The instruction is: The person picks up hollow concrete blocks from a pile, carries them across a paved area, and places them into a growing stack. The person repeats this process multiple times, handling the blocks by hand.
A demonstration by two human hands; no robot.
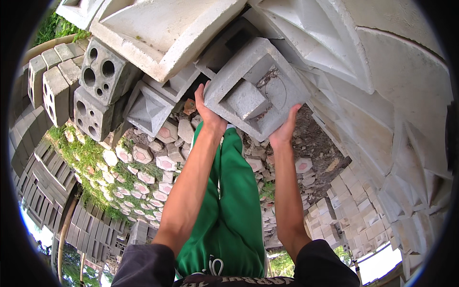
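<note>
Between my two hands is a square grey concrete block (224, 88) with a deep recess, a raised inner piece and a faint circle cast in its face. My left hand (210, 112) grips its left edge, fingers pointing up along the side. Around the lower right corner my right hand (287, 129) is closed, thumb along the right edge; its other fingers are hidden behind the block. The block is tilted in the picture. Just left of it lies a smaller grey block with a pyramid-shaped hollow (149, 109).
Large pale concrete panels (165, 64) rise above and to the right (330, 43). Stacked blocks with round holes (103, 71) stand on the left. Hexagonal pavers (166, 163) and rubble cover the ground around my feet. More block stacks (356, 205) stand at the lower right.
</note>
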